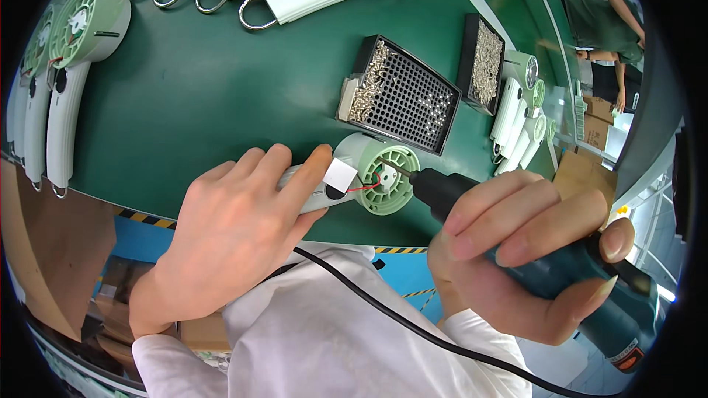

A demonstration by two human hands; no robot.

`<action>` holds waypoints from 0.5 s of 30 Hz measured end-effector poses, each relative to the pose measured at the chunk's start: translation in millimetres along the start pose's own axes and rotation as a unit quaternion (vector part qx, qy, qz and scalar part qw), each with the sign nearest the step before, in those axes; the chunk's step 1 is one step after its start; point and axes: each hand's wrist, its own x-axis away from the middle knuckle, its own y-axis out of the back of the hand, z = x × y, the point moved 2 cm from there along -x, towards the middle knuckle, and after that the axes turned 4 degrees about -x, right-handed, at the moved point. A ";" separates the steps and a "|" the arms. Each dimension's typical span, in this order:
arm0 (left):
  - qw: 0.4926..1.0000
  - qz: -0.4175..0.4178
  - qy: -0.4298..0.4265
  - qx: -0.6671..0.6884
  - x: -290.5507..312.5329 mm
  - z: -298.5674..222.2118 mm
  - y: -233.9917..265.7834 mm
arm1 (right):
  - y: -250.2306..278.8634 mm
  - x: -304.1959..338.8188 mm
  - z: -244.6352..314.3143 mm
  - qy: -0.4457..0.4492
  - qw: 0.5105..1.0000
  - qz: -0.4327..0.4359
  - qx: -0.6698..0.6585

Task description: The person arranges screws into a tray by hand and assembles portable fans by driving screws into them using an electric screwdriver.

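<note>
Just before the screw tray [405, 90], my left hand [243, 214] grasps the handheld unit [358, 153]; my right hand [488, 287] grips the power screwdriver [544, 271], bit at the round end. Wires [363, 189] remain exposed; fastening appears under way, closure outstanding.

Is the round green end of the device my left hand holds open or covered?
Open: no cover sits on the round green end, and red wire shows inside.
</note>
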 end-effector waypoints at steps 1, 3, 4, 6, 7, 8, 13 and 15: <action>1.000 0.001 -0.001 -0.001 0.3 0.0 0.2 | -2.1 2.2 0.6 0.000 0.998 -0.049 0.027; 1.000 -0.001 0.000 -0.001 0.7 0.4 0.4 | 0.1 2.0 -2.5 -0.008 0.998 -0.061 -0.001; 1.000 -0.003 -0.001 -0.001 0.4 0.7 0.7 | 1.4 0.3 -3.8 -0.011 0.998 -0.065 -0.009; 1.000 -0.004 -0.004 -0.001 0.3 1.4 0.4 | 3.1 -8.7 -9.2 -0.038 0.997 0.073 0.000; 1.000 -0.003 -0.007 -0.002 0.5 1.2 -0.1 | 3.7 -10.2 -10.3 -0.046 0.992 0.119 0.004; 1.000 -0.003 -0.006 -0.001 0.3 1.3 -0.2 | 5.3 -8.4 -11.1 -0.055 0.990 0.126 0.017; 1.000 -0.006 -0.014 -0.004 1.2 2.3 -0.5 | 2.1 -3.4 -14.0 -0.072 0.988 0.134 0.036; 1.000 -0.004 -0.011 -0.003 1.7 3.5 -0.8 | 1.7 -2.3 -16.8 -0.072 0.986 0.144 0.038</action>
